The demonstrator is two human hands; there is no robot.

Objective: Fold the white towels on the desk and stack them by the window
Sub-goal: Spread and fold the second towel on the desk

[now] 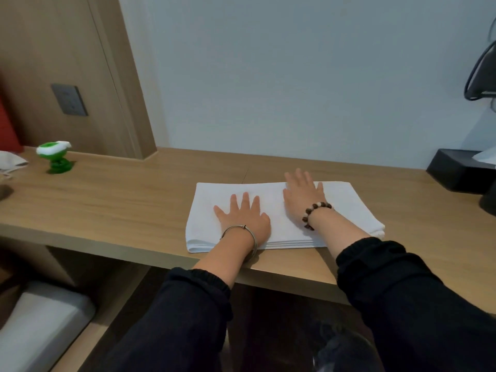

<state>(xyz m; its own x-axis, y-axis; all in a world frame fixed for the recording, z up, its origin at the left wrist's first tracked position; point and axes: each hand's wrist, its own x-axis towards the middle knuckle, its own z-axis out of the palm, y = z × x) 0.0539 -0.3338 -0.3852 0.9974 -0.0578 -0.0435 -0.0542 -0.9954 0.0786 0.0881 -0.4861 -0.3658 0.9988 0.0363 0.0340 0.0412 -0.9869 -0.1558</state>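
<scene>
A white towel (346, 208) lies folded in several layers on the wooden desk (120, 205), close to the front edge. My left hand (243, 214) lies flat on its left half, fingers straight and spread. My right hand (302, 196) presses flat on the middle, fingertips reaching the towel's far edge. Neither hand grips the cloth. No window shows in this view.
A green and white gadget (55, 157) stands at the desk's far left, beside a white face mask (10, 159). A black tissue box (456, 169) sits at the far right against the wall. A grey seat cushion (40, 326) sits below the desk.
</scene>
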